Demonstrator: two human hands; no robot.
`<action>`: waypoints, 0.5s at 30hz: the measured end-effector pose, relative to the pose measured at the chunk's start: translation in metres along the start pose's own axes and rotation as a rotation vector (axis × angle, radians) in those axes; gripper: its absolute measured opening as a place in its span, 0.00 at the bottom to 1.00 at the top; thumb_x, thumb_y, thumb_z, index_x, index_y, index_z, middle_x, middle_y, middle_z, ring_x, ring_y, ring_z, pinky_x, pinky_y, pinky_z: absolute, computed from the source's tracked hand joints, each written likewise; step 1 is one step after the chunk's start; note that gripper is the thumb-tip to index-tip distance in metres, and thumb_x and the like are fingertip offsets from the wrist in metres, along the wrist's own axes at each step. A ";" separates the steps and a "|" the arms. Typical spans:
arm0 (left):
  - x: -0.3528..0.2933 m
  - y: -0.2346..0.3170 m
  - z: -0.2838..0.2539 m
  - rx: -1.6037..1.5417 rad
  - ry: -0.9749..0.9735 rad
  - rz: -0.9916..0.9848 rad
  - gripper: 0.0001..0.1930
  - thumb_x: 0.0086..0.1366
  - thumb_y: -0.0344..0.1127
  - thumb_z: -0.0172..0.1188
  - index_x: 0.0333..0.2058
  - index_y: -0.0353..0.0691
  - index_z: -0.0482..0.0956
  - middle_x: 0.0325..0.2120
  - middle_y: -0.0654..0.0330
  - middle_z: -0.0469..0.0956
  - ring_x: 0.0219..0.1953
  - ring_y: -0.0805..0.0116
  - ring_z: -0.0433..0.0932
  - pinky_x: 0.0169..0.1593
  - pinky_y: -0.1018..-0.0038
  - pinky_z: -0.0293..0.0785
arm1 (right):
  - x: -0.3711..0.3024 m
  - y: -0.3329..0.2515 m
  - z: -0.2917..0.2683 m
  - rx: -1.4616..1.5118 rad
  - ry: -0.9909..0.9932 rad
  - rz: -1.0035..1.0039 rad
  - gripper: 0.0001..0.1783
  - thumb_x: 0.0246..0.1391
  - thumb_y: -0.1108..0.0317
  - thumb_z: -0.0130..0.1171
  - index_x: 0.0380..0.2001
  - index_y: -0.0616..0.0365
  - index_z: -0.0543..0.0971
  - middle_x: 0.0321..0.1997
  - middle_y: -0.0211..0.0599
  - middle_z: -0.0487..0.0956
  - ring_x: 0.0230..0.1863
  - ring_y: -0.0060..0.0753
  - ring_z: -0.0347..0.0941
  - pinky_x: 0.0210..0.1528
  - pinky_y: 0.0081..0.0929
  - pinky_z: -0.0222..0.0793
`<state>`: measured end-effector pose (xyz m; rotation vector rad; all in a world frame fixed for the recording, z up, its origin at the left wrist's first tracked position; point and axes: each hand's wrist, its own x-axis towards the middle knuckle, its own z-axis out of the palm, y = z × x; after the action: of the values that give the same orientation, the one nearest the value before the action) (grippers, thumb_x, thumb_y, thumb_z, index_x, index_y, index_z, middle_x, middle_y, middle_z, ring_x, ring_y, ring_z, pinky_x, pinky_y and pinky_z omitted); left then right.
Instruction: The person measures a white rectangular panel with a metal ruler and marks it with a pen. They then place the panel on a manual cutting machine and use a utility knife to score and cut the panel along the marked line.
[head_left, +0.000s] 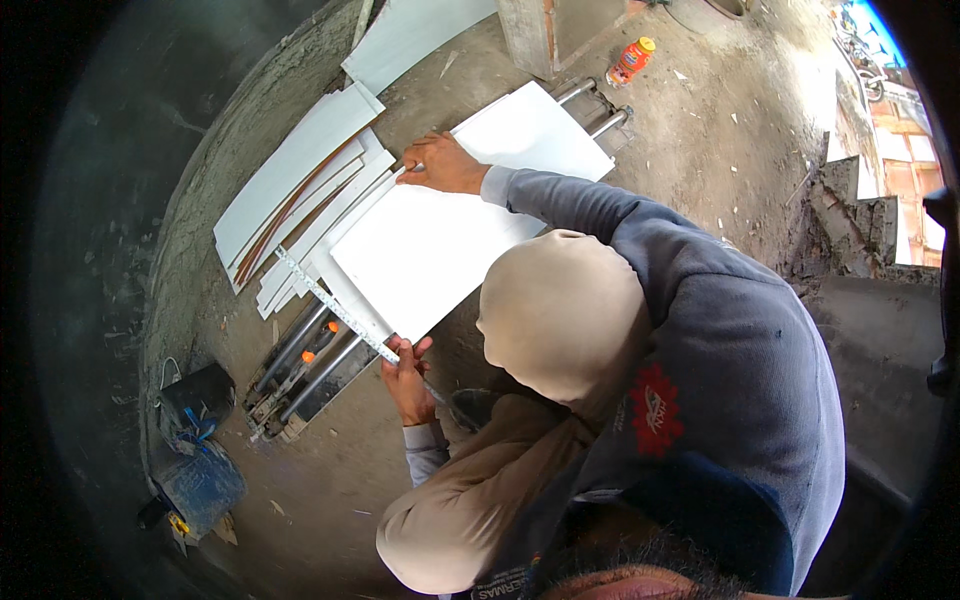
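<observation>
My left hand [407,378] closes its fingers on the end of a white measuring tape [335,307], at the near corner of a large white tile [420,250]. The tape runs off to the far left past the tile's edge, over thin white strips. Across the tile's far side reaches my right hand [445,163], its fingers bent at the edge; a small grey thing shows at the fingertips, too small to name. Another white tile [535,128] lies to the right. Under the tiles, metal rails [322,378] of what looks like a tile cutter stick out at both ends.
Cut white strips [300,175] are stacked at the left by a rough wall base. An orange-red bottle with a yellow cap [630,62] stands at the back. A dark blue bucket [203,490] sits at the lower left. My bent knees [565,310] rise close to the tile.
</observation>
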<state>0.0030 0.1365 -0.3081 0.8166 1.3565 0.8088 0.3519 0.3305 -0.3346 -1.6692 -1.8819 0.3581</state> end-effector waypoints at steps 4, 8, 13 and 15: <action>-0.001 -0.002 0.002 0.005 -0.010 -0.002 0.14 0.79 0.36 0.57 0.56 0.36 0.71 0.46 0.62 0.80 0.44 0.66 0.88 0.36 0.74 0.71 | -0.007 -0.003 0.003 -0.088 0.112 -0.078 0.19 0.65 0.47 0.65 0.38 0.53 0.84 0.44 0.36 0.82 0.52 0.45 0.76 0.59 0.46 0.64; -0.002 -0.008 0.004 -0.007 -0.005 -0.005 0.14 0.79 0.37 0.57 0.56 0.37 0.72 0.45 0.62 0.80 0.44 0.67 0.88 0.36 0.74 0.71 | -0.016 -0.009 0.006 -0.149 0.178 -0.114 0.18 0.65 0.50 0.64 0.38 0.55 0.84 0.43 0.36 0.80 0.51 0.42 0.75 0.56 0.44 0.64; 0.002 -0.019 -0.001 -0.031 -0.031 -0.019 0.15 0.79 0.38 0.58 0.57 0.38 0.71 0.45 0.62 0.80 0.44 0.67 0.88 0.37 0.75 0.71 | -0.018 -0.013 0.003 -0.201 0.204 -0.130 0.18 0.64 0.49 0.64 0.38 0.54 0.84 0.42 0.34 0.80 0.49 0.40 0.74 0.53 0.40 0.63; 0.004 -0.021 -0.003 -0.047 -0.049 -0.023 0.15 0.79 0.38 0.58 0.57 0.38 0.71 0.45 0.62 0.80 0.45 0.67 0.87 0.37 0.75 0.72 | -0.017 -0.013 0.000 -0.235 0.167 -0.108 0.19 0.64 0.47 0.65 0.38 0.54 0.84 0.41 0.33 0.80 0.48 0.39 0.74 0.53 0.39 0.63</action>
<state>0.0010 0.1298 -0.3284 0.7782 1.2967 0.7951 0.3416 0.3115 -0.3317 -1.6793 -1.9364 -0.0483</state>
